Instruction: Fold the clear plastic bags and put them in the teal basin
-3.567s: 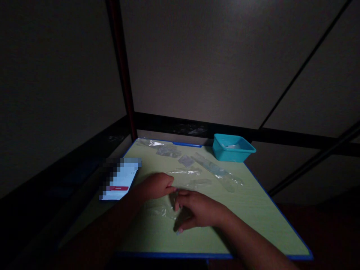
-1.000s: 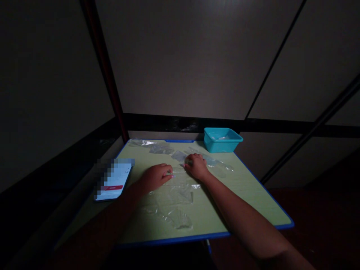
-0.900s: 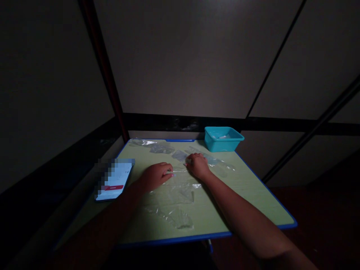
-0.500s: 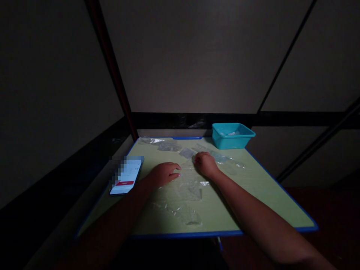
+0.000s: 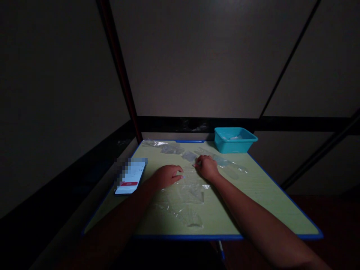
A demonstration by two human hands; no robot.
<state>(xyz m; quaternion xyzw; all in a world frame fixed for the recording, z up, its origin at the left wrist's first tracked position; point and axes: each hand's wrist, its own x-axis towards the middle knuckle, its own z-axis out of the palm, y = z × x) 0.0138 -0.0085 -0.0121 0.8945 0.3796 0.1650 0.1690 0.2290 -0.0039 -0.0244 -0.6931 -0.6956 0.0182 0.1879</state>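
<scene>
A clear plastic bag (image 5: 191,193) lies flat in the middle of the pale green table, wrinkled and shiny. My left hand (image 5: 168,177) rests at its left edge, thumb and forefinger apart, with a small pale glint by the thumb tip. At the bag's upper right, the fingers of my right hand (image 5: 207,168) are curled in a pinch on the film; the fingertips are partly hidden. Just beyond the hands lies a small greyish clear packet (image 5: 189,156). Another sheet of clear film (image 5: 191,219) is spread nearer the front edge.
A turquoise plastic basket (image 5: 235,145) with some clear material inside stands at the back right corner. A phone (image 5: 131,180) with a lit screen lies at the left. More clear plastic (image 5: 171,149) is along the back, and another piece (image 5: 225,161) right of my right hand. Blue edging rims the table (image 5: 270,210).
The whole view has shifted slightly, so everything appears a little lower and farther right. Both hands stay nearly where they were over the bag, with only slight finger movement.
</scene>
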